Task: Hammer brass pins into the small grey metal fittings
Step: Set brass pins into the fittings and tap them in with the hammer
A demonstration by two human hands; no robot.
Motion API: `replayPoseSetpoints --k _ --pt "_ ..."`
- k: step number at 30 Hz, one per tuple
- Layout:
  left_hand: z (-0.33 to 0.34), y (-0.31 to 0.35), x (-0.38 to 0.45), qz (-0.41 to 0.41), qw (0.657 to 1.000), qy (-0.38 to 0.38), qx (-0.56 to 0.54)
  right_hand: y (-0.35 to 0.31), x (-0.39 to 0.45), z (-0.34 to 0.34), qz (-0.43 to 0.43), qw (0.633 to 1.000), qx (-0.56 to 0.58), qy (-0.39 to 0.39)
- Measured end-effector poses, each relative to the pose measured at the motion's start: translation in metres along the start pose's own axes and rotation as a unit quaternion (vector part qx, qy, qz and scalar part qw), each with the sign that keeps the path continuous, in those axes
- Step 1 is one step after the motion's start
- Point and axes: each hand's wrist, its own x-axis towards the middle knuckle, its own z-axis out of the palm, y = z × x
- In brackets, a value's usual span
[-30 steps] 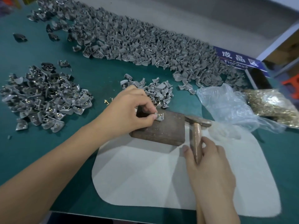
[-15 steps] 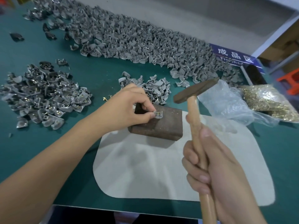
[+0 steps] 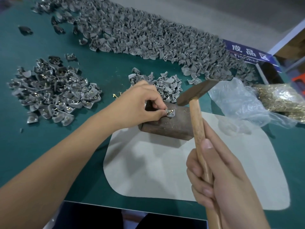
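My left hand [image 3: 142,103] pinches a small grey fitting [image 3: 170,113] with a brass pin [image 3: 171,111] standing in it, on top of a rusty brown metal block [image 3: 171,126]. My right hand [image 3: 219,179] grips the wooden handle of a hammer [image 3: 197,119]. The hammer's dark head [image 3: 197,91] hangs tilted in the air, above and to the right of the fitting, apart from it.
The block sits on a pale mat [image 3: 165,171] on the green table [image 3: 41,138]. Grey fittings lie in a long heap [image 3: 148,35] at the back, a small pile [image 3: 165,83] behind the block, and a pile [image 3: 52,90] at left. Loose pins [image 3: 117,95]; bagged pins [image 3: 280,98] at right.
My right hand has lifted the hammer off the mat and raised its head over the block. My left hand stays pinching the fitting on the block.
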Motion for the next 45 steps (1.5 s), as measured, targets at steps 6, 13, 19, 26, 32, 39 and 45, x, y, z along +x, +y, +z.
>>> replayPoseSetpoints --k 6,13,19,26,32,39,45 --pt "-0.002 0.001 0.000 -0.005 1.000 -0.006 -0.001 0.008 -0.002 0.006 0.009 1.000 -0.008 0.014" --pt "-0.002 0.001 -0.001 -0.011 1.000 -0.011 -0.011 -0.001 -0.005 0.000 -0.031 0.999 -0.008 0.021" --pt "-0.005 0.000 0.000 -0.011 0.999 -0.019 -0.023 0.007 0.002 0.000 0.009 0.999 -0.044 0.016" --pt "-0.005 -0.001 -0.001 -0.009 1.000 -0.016 -0.023 0.009 0.003 0.000 -0.012 0.998 -0.052 0.019" --pt "-0.006 -0.002 0.000 -0.007 1.000 -0.016 -0.021 0.009 0.002 -0.004 -0.059 0.996 -0.061 0.027" --pt "-0.005 0.001 0.000 -0.009 1.000 -0.016 -0.025 0.010 0.009 -0.009 0.023 0.996 -0.087 -0.006" --pt "-0.005 0.002 -0.001 -0.012 1.000 -0.013 -0.026 0.011 0.009 -0.008 0.037 0.996 -0.081 -0.003"
